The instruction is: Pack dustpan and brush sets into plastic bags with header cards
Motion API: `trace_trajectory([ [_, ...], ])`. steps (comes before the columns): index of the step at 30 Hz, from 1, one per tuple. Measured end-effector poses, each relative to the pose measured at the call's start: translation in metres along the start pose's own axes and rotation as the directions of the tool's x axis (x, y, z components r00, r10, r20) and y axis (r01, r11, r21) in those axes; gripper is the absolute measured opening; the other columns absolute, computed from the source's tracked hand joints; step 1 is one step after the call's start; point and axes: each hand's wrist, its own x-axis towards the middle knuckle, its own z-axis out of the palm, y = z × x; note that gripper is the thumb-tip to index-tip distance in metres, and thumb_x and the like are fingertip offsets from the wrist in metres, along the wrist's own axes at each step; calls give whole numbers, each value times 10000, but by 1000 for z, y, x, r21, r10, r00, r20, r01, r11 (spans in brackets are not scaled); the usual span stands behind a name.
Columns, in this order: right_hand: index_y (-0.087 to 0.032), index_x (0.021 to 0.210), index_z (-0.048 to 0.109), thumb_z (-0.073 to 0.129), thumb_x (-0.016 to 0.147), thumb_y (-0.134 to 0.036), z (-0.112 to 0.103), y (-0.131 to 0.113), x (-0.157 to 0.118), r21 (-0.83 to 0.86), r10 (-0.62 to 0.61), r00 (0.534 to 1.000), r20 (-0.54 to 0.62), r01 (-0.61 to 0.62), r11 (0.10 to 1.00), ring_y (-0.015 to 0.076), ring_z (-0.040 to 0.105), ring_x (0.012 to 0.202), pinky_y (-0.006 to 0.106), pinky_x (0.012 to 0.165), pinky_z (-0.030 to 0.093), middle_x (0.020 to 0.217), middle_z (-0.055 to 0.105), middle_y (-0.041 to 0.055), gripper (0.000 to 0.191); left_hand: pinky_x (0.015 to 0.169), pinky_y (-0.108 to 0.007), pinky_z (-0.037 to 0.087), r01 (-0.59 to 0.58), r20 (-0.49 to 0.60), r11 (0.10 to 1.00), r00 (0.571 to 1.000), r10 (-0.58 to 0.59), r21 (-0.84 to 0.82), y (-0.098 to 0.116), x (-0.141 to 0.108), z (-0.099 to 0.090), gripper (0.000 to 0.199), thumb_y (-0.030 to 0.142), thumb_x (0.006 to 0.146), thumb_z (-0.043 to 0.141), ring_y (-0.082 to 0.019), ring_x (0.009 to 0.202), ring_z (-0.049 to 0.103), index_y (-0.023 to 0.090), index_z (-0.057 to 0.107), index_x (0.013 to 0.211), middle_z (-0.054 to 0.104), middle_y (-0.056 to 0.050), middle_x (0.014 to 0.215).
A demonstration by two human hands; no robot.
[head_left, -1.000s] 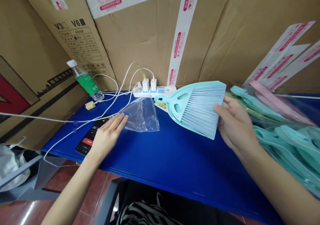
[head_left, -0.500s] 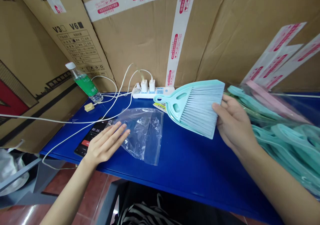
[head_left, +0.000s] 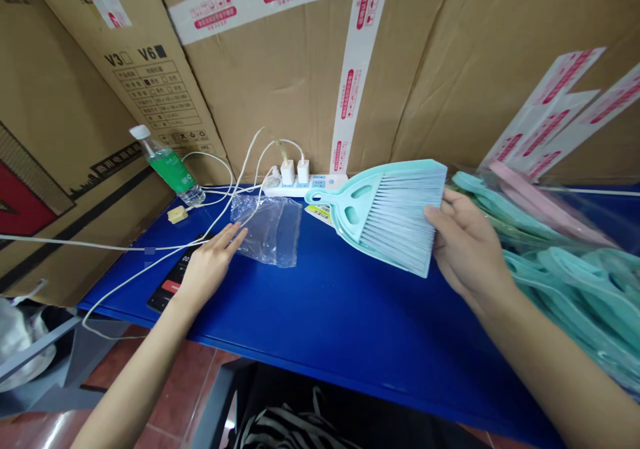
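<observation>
A mint-green dustpan (head_left: 353, 214) with a small brush (head_left: 400, 216) nested in it is held up over the table by my right hand (head_left: 467, 246), thumb across the bristle end and fingers behind. Its handle points left. My left hand (head_left: 213, 259) is open, fingers stretched out, at the near left edge of a clear plastic bag (head_left: 275, 232). Whether the fingertips touch the bag is hard to tell. Beneath the left hand lies a phone (head_left: 167, 286), partly covered by it. A yellow-green label (head_left: 319, 214) shows behind the dustpan handle.
Bagged mint-green dustpans (head_left: 585, 289) and a pink one (head_left: 545, 199) lie at the right. A white power strip (head_left: 327, 182) with plugs and loose cables sits at the back. A water bottle (head_left: 173, 169) leans at the left. Cardboard boxes (head_left: 280, 82) wall off the blue table (head_left: 320, 329).
The plastic bag has slid away from me and to the left, toward the power strip. My left hand has moved slightly left and away from me. The right hand and dustpan stay nearly still.
</observation>
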Motion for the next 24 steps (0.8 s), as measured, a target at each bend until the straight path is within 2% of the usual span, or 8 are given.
trace_trajectory([
  [5, -264, 1007, 526, 757, 566, -424, -1, 0, 0, 5, 99, 993, 57, -100, 995, 292, 694, 1023, 451, 776, 593, 1081, 747, 78, 523, 901, -306, 583, 189, -86, 975, 980, -180, 114, 11, -7, -9, 535, -28, 869, 311, -246, 1228, 606, 137, 643, 1255, 628, -132, 1337],
  [8, -252, 1055, 519, 695, 656, -389, -1, 5, -1, -12, 121, 988, 99, -120, 993, 273, 687, 1047, 445, 817, 586, 1088, 741, 82, 457, 863, -299, 582, 313, -112, 929, 948, -296, 197, 20, -8, -16, 500, -2, 902, 302, -252, 1231, 603, 96, 623, 1273, 607, -158, 1360],
  [10, -249, 1067, 516, 674, 688, -371, -1, 9, -1, -23, 123, 984, 130, -121, 992, 273, 678, 1071, 446, 834, 584, 1096, 736, 81, 428, 824, -340, 586, 326, -20, 909, 943, -333, 259, 24, -3, -19, 482, -5, 893, 296, -292, 1198, 615, 38, 638, 1231, 627, -213, 1311],
  [12, -254, 1066, 516, 667, 708, -369, -2, 13, -1, -32, 114, 980, 164, -110, 993, 279, 668, 1095, 450, 837, 585, 1089, 736, 75, 405, 789, -386, 580, 272, 151, 913, 932, -328, 305, 28, 6, -21, 450, -14, 865, 311, -329, 1113, 638, 9, 687, 1113, 677, -252, 1178],
  [15, -259, 1065, 511, 676, 719, -384, -3, 17, -1, -49, 98, 975, 201, -90, 995, 289, 652, 1129, 453, 838, 587, 1057, 741, 70, 403, 747, -368, 561, 182, 352, 936, 891, -287, 302, 35, 22, -20, 428, -22, 843, 329, -308, 979, 645, 19, 701, 1051, 702, -231, 991],
  [18, -253, 1075, 503, 699, 711, -410, -4, 20, -1, -58, 100, 969, 226, -89, 994, 292, 649, 1135, 456, 856, 581, 1078, 739, 78, 442, 718, -327, 544, 165, 392, 943, 879, -273, 288, 40, 37, -15, 463, -36, 847, 309, -282, 976, 631, 27, 672, 1128, 696, -209, 987],
  [21, -241, 1124, 492, 718, 707, -468, -4, 22, -2, -55, 102, 957, 271, -91, 994, 291, 660, 1112, 466, 873, 572, 1155, 717, 101, 526, 702, -324, 534, 174, 416, 941, 863, -287, 290, 34, 48, -11, 412, -22, 862, 319, -300, 994, 626, 9, 705, 1001, 699, -223, 926],
  [24, -241, 1181, 476, 721, 721, -535, -4, 24, -4, -55, 90, 943, 319, -77, 996, 291, 660, 1109, 472, 878, 565, 1212, 693, 119, 599, 710, -332, 543, 164, 461, 950, 844, -275, 267, 24, 57, -14, 320, 141, 932, 418, -308, 965, 647, 33, 719, 936, 721, -201, 897],
])
